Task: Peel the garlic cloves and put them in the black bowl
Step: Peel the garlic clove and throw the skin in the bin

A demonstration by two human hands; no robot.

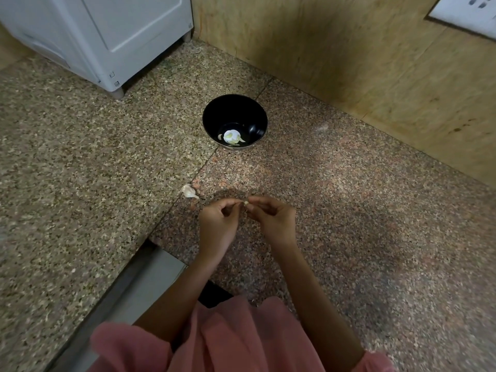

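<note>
Roughly midway, judging by what lies where.

- Bowl (214,116): black, upright on the granite bench (349,210), well ahead of the hands and near the wall. A few pale peeled cloves (232,137) lie at its bottom, around a white patch that may be a glare spot. The count is too small to read; three or four at a guess.
- Left hand (218,224) and right hand (271,218): raised just above the bench, fingertips meeting. Both are clenched in a pinch on one small clove (245,203), the left from its side and the right from the other. Only a sliver of the clove shows between the fingers. Whether its skin is half off or intact cannot be told.
- Spare garlic (189,191): one whitish piece with its skin on, lying on the bench just left of the left hand and apart from it. It may be one clove or two stuck together.

Judgement: the first few cloves are done and in the bowl. One is in hand at the peeling step and has yet to go in. At least the one piece on the bench is left to peel. No other garlic shows.
</note>
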